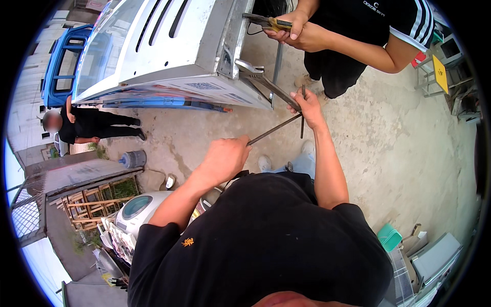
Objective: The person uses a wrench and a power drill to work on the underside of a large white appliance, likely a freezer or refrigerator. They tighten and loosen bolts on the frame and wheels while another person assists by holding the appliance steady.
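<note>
My left hand (225, 157) is closed around one end of a thin dark metal rod (276, 129), which slants up to my right hand (309, 108). A short dark bar (302, 128) crosses the rod there; whether the two are joined I cannot tell. My right hand is closed on the handle of a large adjustable wrench (276, 89). The wrench's jaw lies by the corner of a white metal cabinet (204, 46); contact is unclear. Across from me, another person's hands (294, 31) hold pliers with yellow handles (279, 24) at the cabinet's metal edge.
The other person (353, 46) stands close at the upper right. Farther left, someone in black (97, 123) stands near a blue vehicle frame (66, 66). A water jug (134, 159), wooden frames (97, 204) and a white washing machine (138, 210) are at left. A green basket (389, 237) sits lower right.
</note>
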### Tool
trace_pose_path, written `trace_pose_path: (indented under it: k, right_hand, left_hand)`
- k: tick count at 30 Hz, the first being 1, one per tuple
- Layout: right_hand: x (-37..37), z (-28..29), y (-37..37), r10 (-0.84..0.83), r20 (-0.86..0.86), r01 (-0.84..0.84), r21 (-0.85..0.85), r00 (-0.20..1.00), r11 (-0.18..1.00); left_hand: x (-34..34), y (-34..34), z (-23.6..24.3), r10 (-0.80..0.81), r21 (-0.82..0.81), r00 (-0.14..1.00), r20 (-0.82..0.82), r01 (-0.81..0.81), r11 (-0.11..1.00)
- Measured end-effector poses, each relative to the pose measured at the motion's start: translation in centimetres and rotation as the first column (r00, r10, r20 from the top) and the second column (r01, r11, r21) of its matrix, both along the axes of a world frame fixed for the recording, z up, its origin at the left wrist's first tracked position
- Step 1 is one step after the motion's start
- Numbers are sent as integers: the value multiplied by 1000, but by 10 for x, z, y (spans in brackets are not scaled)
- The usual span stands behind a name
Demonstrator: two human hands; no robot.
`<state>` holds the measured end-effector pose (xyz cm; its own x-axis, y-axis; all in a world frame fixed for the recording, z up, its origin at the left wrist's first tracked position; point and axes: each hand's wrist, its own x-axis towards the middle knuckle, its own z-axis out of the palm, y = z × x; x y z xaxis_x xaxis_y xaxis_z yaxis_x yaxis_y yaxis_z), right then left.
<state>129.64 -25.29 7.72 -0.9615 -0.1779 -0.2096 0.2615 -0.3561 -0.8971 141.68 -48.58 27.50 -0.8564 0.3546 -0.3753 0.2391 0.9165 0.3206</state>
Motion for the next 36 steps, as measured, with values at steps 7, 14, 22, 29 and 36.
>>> trace_pose_path:
  k: [7,14,22,29,36]
  right_hand:
    - [9,16,-4,-125,44,123,41,991,992]
    - [7,-4,-3,-248,96,246,25,964,969]
    - [8,6,-4,-228,102,233,-38,968,972]
    - [9,0,-11,-307,157,338,-244,939,909]
    - [7,-2,-12,-285,232,301,-36,930,953]
  left_hand:
    - [-21,-31,-22,-75,-123,992,-98,63,990]
    - [-13,0,11,-120,-106,993,14,120,987]
    - [-11,23,29,32,132,164,986,-882,453]
    - [19,107,7,-104,216,196,975,-943,252]
    - [44,150,-8,21,290,297,955,-944,156]
